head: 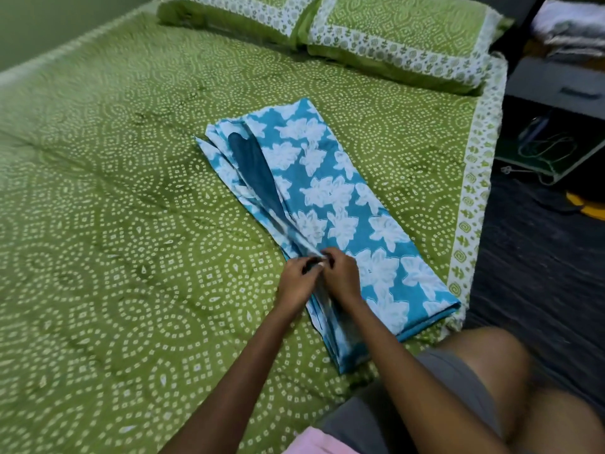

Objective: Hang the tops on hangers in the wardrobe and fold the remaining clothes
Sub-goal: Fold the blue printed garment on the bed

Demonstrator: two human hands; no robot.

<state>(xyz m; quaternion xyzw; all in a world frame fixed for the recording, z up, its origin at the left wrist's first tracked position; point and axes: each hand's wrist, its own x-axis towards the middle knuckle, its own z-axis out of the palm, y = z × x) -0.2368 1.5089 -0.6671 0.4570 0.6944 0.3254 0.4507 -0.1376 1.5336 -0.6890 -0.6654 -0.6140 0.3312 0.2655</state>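
1. On the green bedspread [131, 224], near its right-hand border: a blue floral garment [330, 198], folded lengthwise into a long strip running from mid-bed towards the near edge.
2. Along the strip's left side: several loose layers fanned out at the far end, with a plain darker blue inner face showing between them.
3. About two thirds of the way down that left edge: left hand [296, 283] and right hand [342, 276], side by side and touching.
4. Fingers [314, 262] of both hands curled, pinching the gathered left-edge layers between fingertips and thumbs; cloth bunched to a narrow ridge right at the pinch, spreading wider beyond it.
5. Below the hands: the same layers passing under the wrists and lying flat to the near corner.
6. Possibly lifted slightly off the bed at the pinch; too blurred to say for sure.
7. At the head of the bed: two matching green pillows [393, 37], well apart from the garment.
8. Beside the bed on the right: a dark floor [530, 257] and some shelving.
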